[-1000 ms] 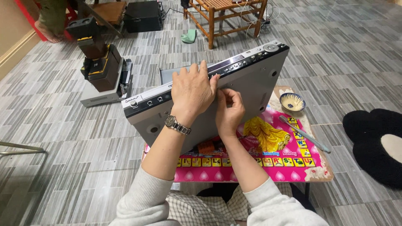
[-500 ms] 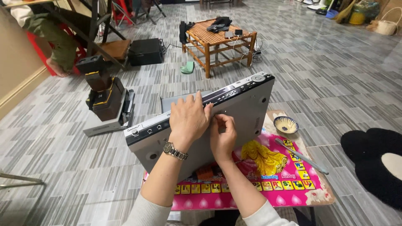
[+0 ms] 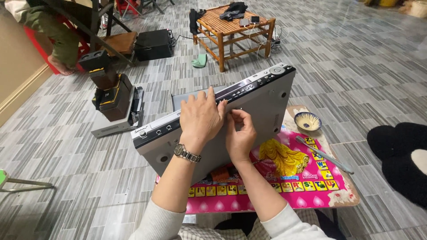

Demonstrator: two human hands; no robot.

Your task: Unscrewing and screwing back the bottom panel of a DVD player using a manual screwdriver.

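room: grey patterned tile floor fills the frame; a wooden table [image 3: 235,31] stands at top centre, with a stack of black boxes [image 3: 109,89] at upper left.
surface: we sit at a small pink play table [image 3: 307,186] in the lower middle, printed with coloured picture squares.
player: a flat silver disc player [image 3: 262,111] stands tilted on its long edge on the pink table, underside toward us, button strip along the top.
left hand: our left hand [image 3: 201,119] lies over the top edge, fingers curled together around it, steadying the player.
right hand: our right hand [image 3: 240,133] presses on the underside at centre frame, thumb and forefinger pinched together on something too small to make out.
nearby: a small bowl [image 3: 308,121] sits at the table's right edge, with a thin grey rod [image 3: 324,155] below it; a black cushion [image 3: 400,155] lies at far right.
risk: we judge the player could slide or topple off its edge if the left hand loosens, and the tiny pinched part could drop and roll away on the tiles.
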